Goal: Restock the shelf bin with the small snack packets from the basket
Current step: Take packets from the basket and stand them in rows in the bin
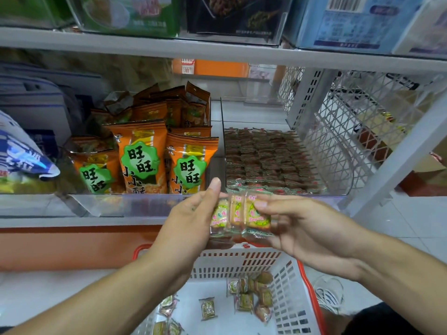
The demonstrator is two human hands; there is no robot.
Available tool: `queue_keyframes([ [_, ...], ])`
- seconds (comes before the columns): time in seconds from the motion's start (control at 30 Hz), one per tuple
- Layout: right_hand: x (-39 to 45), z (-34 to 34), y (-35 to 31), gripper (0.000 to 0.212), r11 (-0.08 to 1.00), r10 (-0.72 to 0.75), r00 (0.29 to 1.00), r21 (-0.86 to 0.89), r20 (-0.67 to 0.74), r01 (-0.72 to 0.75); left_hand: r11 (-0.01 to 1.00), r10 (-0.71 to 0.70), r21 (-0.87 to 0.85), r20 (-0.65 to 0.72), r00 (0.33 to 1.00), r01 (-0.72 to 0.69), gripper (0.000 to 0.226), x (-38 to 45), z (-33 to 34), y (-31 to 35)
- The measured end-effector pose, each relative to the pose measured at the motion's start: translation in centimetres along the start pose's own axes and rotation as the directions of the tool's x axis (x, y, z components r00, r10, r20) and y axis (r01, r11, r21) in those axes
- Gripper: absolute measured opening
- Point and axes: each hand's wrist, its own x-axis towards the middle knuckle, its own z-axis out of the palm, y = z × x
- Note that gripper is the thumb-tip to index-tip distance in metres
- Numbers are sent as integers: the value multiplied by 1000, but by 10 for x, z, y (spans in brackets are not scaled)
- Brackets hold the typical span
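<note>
between the two hands, just in front of the shelf edge, a small fan of snack packets [239, 215] is held upright. the left hand [191, 221] has its fingers curled behind the left side of the fan with the thumb raised along the front, and the right hand [297, 223] pinches the right side, its fingertips [260, 204] laid over the front packet's upper part. both hands are closed on the bundle — neither is free.

the packets are judged to be light, thin and crinkly, with slick film wrappers that could slide over one another; three or so are overlapped, so a squeeze across the flat faces near the middle is thought safer than a hold on the sealed edges. the contents look like small flat cakes, likely crumbly if pressed hard.

each packet is seen as clear film over a pale yellow-brown square, with a round green-rimmed label and pink print; finer detail is blurred.

farther out, the shelf bin [343, 189] lies just beyond and right of the hands, already packed with rows of like packets standing on edge. to its left, orange snack bags [142, 155] fill the neighbouring bin. near and below, the white basket [242, 262] with a red rim holds more loose packets [246, 301] — so the restocking is judged well along but unfinished.
</note>
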Motion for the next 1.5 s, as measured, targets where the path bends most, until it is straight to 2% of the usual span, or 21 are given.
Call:
queue_keyframes([
  [0.07, 0, 2, 2, 42, 999, 26, 999, -19, -31, -26, 994, 74, 82, -46, 996, -70, 70, -3, 3, -2],
  [0.17, -2, 5, 6, 40, 997, 73, 995, -27, -69, -75, 980, 178, 113, -118, 977, -165, 51, -6, 6, -1],
  [0.23, -2, 9, 11, 37, 995, 103, 993, 8, -53, -102, 961, 225, 184, -98, 969, -205, 43, -8, 8, -2],
  [0.33, 0, 13, 19, 35, 993, 101, 993, 69, -62, -97, 931, 258, 281, -60, 964, -232, 44, -11, 9, -7],
  [0.43, 2, 12, 16, 35, 988, 108, 992, 120, -66, -100, 960, 210, 201, -70, 975, -192, 46, -10, 6, -8],
  [0.53, 0, 6, 2, 40, 985, 108, 994, 139, -29, -103, 995, 103, -9, -69, 992, -104, 33, -4, 1, -4],
  [0.6, -2, 4, -5, 43, 987, 86, 996, 139, 12, -87, 985, 94, -136, -67, 993, -102, 39, -3, -2, -2],
  [0.77, -5, 3, -6, 45, 992, 36, 996, 116, 85, -46, 976, 187, -98, -90, 978, -195, 51, -3, -5, -4],
  [1.0, -5, 1, -8, 43, 989, -30, 999, 149, 32, 25, 957, 244, -141, -76, 967, -252, 53, 0, -7, -1],
  [1.2, -6, 5, 1, 41, 999, 38, 997, 0, 65, -38, 958, 155, -246, 13, 988, -147, 42, -3, -1, 0],
  [1.3, -5, 4, -2, 44, 998, 34, 998, 55, 45, -36, 935, 62, -349, -11, 998, -62, 41, -5, 3, 6],
  [1.4, -5, 2, -4, 49, 996, 52, 998, 73, 25, -54, 941, 8, -336, -46, 999, -23, 35, -5, 2, 12],
  [1.5, -7, 3, -5, 51, 996, 49, 999, 68, 12, -50, 929, -60, -368, -66, 996, 32, 47, -6, -1, 14],
])
